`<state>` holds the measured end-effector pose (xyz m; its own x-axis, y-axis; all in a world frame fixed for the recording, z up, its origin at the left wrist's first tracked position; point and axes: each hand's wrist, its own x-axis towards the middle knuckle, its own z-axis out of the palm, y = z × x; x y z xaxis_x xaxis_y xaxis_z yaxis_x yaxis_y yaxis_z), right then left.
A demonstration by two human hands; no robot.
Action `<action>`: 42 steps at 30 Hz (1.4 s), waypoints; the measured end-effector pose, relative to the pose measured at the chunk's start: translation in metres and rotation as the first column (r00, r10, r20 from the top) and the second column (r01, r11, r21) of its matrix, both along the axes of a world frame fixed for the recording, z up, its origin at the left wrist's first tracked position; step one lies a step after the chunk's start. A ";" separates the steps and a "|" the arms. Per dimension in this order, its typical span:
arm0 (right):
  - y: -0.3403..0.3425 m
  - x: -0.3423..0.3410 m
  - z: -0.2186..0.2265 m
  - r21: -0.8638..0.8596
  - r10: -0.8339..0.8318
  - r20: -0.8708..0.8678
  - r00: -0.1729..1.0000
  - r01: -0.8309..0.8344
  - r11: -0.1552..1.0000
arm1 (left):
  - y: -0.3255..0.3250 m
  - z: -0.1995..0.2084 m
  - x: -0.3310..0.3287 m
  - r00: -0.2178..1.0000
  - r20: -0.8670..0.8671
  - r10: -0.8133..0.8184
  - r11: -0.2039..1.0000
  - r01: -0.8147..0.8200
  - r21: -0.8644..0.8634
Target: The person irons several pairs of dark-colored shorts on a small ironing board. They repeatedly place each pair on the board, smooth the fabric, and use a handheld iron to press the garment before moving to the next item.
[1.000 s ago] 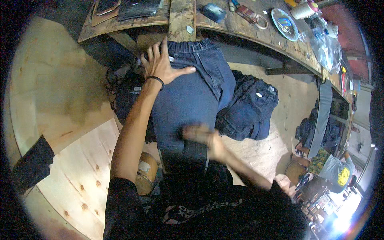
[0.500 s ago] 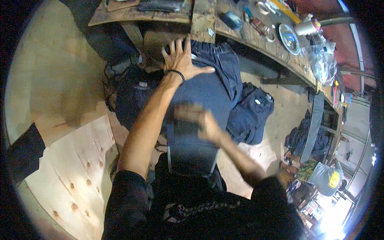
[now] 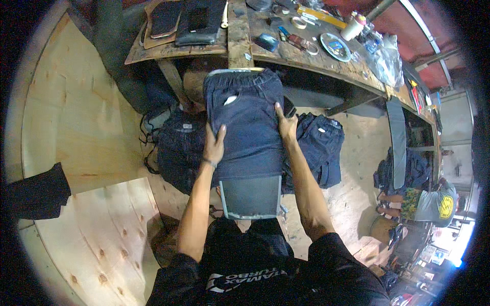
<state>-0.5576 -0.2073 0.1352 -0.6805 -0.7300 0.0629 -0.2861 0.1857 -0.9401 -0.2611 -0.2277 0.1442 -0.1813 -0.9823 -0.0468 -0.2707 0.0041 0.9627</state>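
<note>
A pair of dark blue jeans (image 3: 250, 127) lies spread over a grey board (image 3: 251, 196) in front of me, waistband at the far end. My left hand (image 3: 214, 145) grips the left edge of the jeans, fingers curled over the fabric. My right hand (image 3: 286, 125) holds the right edge the same way. Both forearms reach forward from the lower edge of the picture.
More dark jeans lie in a heap on the left (image 3: 178, 148) and on the right (image 3: 321, 145). A wooden workbench (image 3: 240, 41) with tools, tape rolls and a bowl stands beyond. Plywood sheets (image 3: 76, 117) lie at left. Another person (image 3: 434, 204) sits at far right.
My left hand has come back from the waistband to the left edge. My right hand has moved from the middle of the jeans to the right edge. Now both hands grip the sides.
</note>
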 end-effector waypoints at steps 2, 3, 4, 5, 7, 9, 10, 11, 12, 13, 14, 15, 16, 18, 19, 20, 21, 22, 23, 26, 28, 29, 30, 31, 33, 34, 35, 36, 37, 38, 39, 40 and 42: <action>0.067 0.034 0.010 -0.068 0.043 0.191 0.981 -0.030 0.997 | 0.080 0.008 0.023 0.997 -0.023 -0.067 0.985 0.070 0.158; 0.109 0.054 0.025 0.024 0.041 0.266 0.963 -0.050 0.998 | 0.117 0.023 0.033 0.993 -0.054 -0.103 0.977 0.111 0.180; 0.149 0.068 0.044 0.015 0.091 0.370 0.925 -0.104 0.994 | 0.150 0.043 0.044 0.986 -0.048 -0.160 0.960 0.167 0.224; 0.198 0.084 0.067 0.152 0.045 0.373 0.927 -0.109 0.982 | 0.184 0.067 0.057 0.969 -0.009 -0.248 0.919 0.238 0.314; 0.288 0.097 0.107 0.501 0.019 0.397 0.918 -0.234 0.833 | 0.238 0.113 0.073 0.823 0.088 -0.561 0.685 0.402 0.607; 0.373 0.093 0.135 0.580 -0.197 0.503 0.842 -0.160 0.799 | 0.272 0.142 0.069 0.553 0.013 -0.833 0.389 0.569 0.725; 0.409 0.083 0.143 0.638 -0.330 0.567 0.755 -0.148 0.756 | 0.279 0.145 0.054 0.499 -0.060 -0.864 0.339 0.668 0.663; 0.441 0.072 0.150 0.628 -0.375 0.555 0.742 -0.078 0.775 | 0.283 0.145 0.036 0.449 -0.153 -0.880 0.273 0.744 0.611; 0.464 0.053 0.153 0.699 -0.437 0.458 0.774 -0.010 0.715 | 0.276 0.138 0.009 0.398 -0.230 -0.888 0.222 0.809 0.544; 0.482 0.035 0.158 0.642 -0.460 0.439 0.772 0.089 0.762 | 0.275 0.132 -0.021 0.370 -0.278 -0.887 0.237 0.879 0.415; 0.492 0.011 0.161 0.560 -0.470 0.404 0.785 0.194 0.805 | 0.268 0.125 -0.055 0.352 -0.314 -0.882 0.318 0.935 0.157; 0.491 -0.013 0.158 0.514 -0.518 0.420 0.745 0.276 0.812 | 0.257 0.119 -0.087 0.390 -0.280 -0.877 0.330 0.914 0.238; 0.485 -0.038 0.156 0.382 -0.524 0.430 0.735 0.378 0.843 | 0.247 0.115 -0.117 0.409 -0.217 -0.886 0.382 0.911 0.155; 0.451 -0.085 0.131 0.262 -0.527 0.164 0.834 0.478 0.838 | 0.220 0.113 -0.168 0.579 -0.236 -0.780 0.523 0.812 0.261; 0.426 -0.108 0.108 0.222 -0.520 0.054 0.853 0.497 0.839 | 0.208 0.116 -0.182 0.649 -0.056 -0.759 0.633 0.754 0.174; 0.403 -0.127 0.083 0.174 -0.462 -0.062 0.884 0.466 0.868 | 0.197 0.121 -0.187 0.687 0.144 -0.712 0.702 0.703 0.118; 0.381 -0.142 0.054 0.262 -0.502 -0.217 0.837 0.545 0.796 | 0.185 0.127 -0.184 0.736 0.146 -0.662 0.739 0.672 -0.039; 0.364 -0.151 0.024 0.380 -0.456 -0.300 0.838 0.543 0.749 | 0.174 0.132 -0.171 0.742 0.200 -0.640 0.753 0.657 -0.028; 0.353 -0.153 -0.006 0.524 -0.424 -0.375 0.824 0.566 0.636 | 0.163 0.136 -0.152 0.769 0.236 -0.595 0.775 0.626 -0.088; 0.357 -0.125 -0.074 0.706 -0.301 -0.292 0.908 0.417 0.572 | 0.125 0.128 -0.057 0.926 0.287 -0.247 0.855 0.347 -0.385; 0.383 -0.082 -0.097 0.571 -0.257 -0.100 0.961 0.267 0.776 | 0.088 0.093 0.014 0.964 0.226 0.138 0.891 -0.021 -0.453; 0.397 -0.055 -0.104 0.549 -0.200 0.015 0.980 0.159 0.820 | 0.068 0.066 0.045 0.961 0.165 0.223 0.947 -0.173 -0.270; 0.413 -0.030 -0.104 0.533 -0.239 0.095 0.966 0.153 0.832 | 0.046 0.034 0.070 0.935 0.104 0.340 0.937 -0.328 -0.122; 0.425 -0.004 -0.103 0.551 -0.160 0.165 0.973 0.043 0.833 | 0.024 -0.001 0.092 0.931 0.282 0.232 0.973 -0.218 -0.080; 0.444 0.039 -0.094 0.494 -0.019 0.323 0.946 -0.151 0.856 | -0.015 -0.071 0.116 0.780 0.605 0.159 0.956 0.032 -0.292; 0.448 0.055 -0.087 0.402 0.129 0.424 0.896 -0.314 0.860 | -0.030 -0.102 0.120 0.621 0.748 0.234 0.874 0.202 -0.442; 0.448 0.067 -0.080 0.463 0.225 0.349 0.910 -0.376 0.803 | -0.045 -0.127 0.122 0.451 0.882 0.137 0.882 0.350 -0.316; 0.447 0.075 -0.073 0.573 0.290 0.292 0.912 -0.409 0.710 | -0.058 -0.146 0.120 0.363 0.914 0.179 0.839 0.429 -0.335; 0.445 0.078 -0.065 0.748 0.423 0.195 0.885 -0.413 0.519 | -0.071 -0.156 0.118 0.273 0.962 -0.007 0.885 0.449 -0.121; 0.442 0.079 -0.056 0.706 0.461 0.224 0.859 -0.469 0.531 | -0.076 -0.159 0.114 0.105 0.976 -0.192 0.896 0.424 0.130; 0.441 0.077 -0.046 0.690 0.459 0.251 0.852 -0.490 0.533 | -0.077 -0.154 0.111 0.036 0.910 -0.413 0.842 0.397 0.366; 0.441 0.075 -0.034 0.672 0.453 0.278 0.847 -0.508 0.538 | -0.069 -0.144 0.110 0.071 0.854 -0.516 0.774 0.466 0.429; 0.445 0.071 -0.004 0.713 0.512 0.299 0.805 -0.545 0.441 | -0.027 -0.109 0.108 0.072 0.792 -0.606 0.677 0.570 0.466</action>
